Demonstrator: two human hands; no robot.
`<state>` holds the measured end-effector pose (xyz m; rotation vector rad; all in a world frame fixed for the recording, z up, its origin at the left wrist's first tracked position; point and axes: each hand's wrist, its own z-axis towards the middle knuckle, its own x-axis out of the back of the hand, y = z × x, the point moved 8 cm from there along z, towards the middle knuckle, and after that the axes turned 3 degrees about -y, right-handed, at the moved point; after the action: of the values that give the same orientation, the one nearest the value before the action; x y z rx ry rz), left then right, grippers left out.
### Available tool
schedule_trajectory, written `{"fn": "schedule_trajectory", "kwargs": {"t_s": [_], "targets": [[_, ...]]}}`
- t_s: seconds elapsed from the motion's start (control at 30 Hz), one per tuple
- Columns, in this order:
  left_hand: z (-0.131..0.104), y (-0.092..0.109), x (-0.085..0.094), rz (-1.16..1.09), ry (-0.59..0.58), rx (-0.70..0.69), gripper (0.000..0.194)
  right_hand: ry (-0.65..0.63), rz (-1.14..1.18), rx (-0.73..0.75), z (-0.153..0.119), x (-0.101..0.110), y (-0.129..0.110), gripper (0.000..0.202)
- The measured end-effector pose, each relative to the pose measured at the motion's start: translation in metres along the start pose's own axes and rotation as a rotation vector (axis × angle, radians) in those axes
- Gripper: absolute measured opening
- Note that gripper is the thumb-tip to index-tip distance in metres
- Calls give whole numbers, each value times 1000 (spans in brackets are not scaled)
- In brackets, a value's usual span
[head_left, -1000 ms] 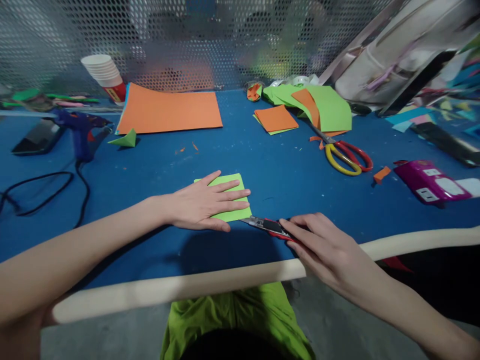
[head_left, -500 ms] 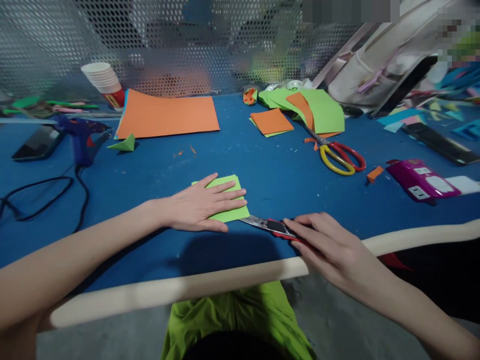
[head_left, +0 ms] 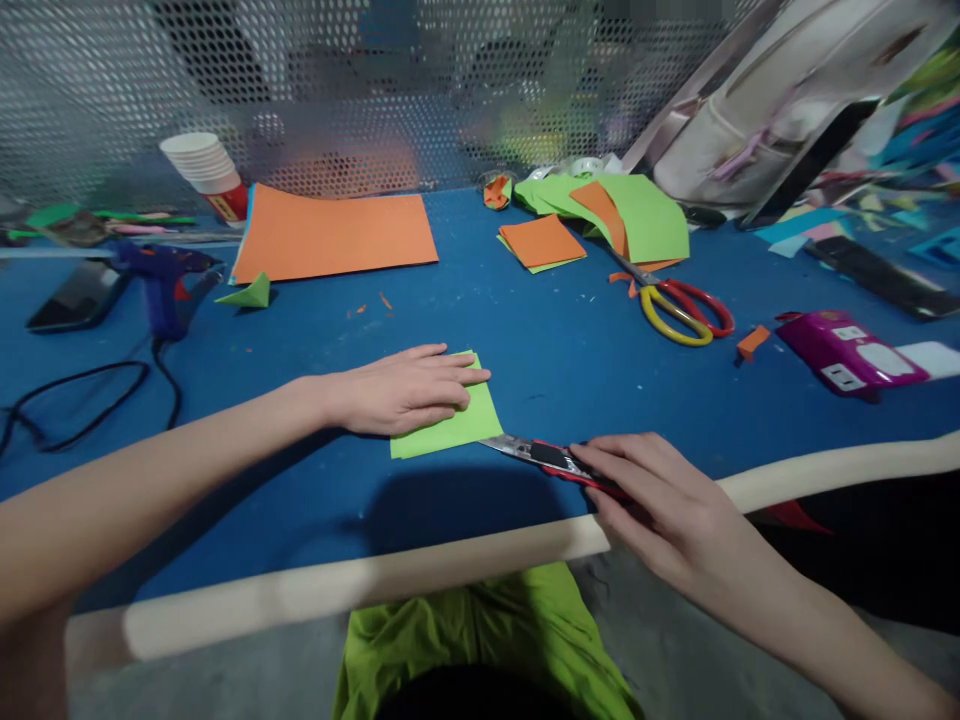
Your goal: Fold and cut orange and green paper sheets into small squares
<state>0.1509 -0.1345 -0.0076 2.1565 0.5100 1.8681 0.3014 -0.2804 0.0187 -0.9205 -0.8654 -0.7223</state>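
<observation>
Green paper, apparently folded or stacked, lies on the blue table near its front edge. My left hand rests flat across the upper part of this paper, its fingers stretched out to the right and holding nothing. In my right hand is a red and black utility knife, gripped by the handle. The blade is out and points left. Its tip touches or sits just under the paper's lower right corner; I cannot tell which.
Behind lie orange sheets, small orange squares, green sheets and scissors. A blue glue gun with a cord stands left, beside stacked paper cups. A purple power strip sits right. A pale padded edge runs along the front.
My left hand has slid up off the paper's lower edge, with its fingers closer together, so more of the paper shows. The knife and my right hand have hardly moved.
</observation>
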Motion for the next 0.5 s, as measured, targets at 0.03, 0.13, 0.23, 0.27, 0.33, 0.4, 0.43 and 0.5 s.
{"fn": "schedule_trajectory", "kwargs": {"t_s": [0.03, 0.13, 0.23, 0.27, 0.33, 0.4, 0.43, 0.5], "targets": [[1, -1, -2, 27, 8, -9, 29, 2, 0, -5, 0, 0, 0, 30], [2, -4, -9, 92, 12, -15, 33, 4, -8, -9, -1, -2, -2, 31], [1, -6, -14, 124, 4, -11, 40, 9, -24, 15, 0, -4, -5, 31], [1, -6, -15, 128, 1, -13, 41, 9, -27, 25, 0, -5, -6, 30], [1, -6, -15, 127, -1, -18, 44, 10, -29, 43, 0, -5, -7, 30], [1, -6, -15, 117, -7, -12, 44, 11, -23, 59, 1, -5, -8, 31], [2, -6, -15, 107, -9, -9, 45, 12, -20, 66, 1, -5, -8, 32], [2, -6, -15, 76, -3, 0, 45, 8, -11, 71, 1, -6, -8, 33]]}}
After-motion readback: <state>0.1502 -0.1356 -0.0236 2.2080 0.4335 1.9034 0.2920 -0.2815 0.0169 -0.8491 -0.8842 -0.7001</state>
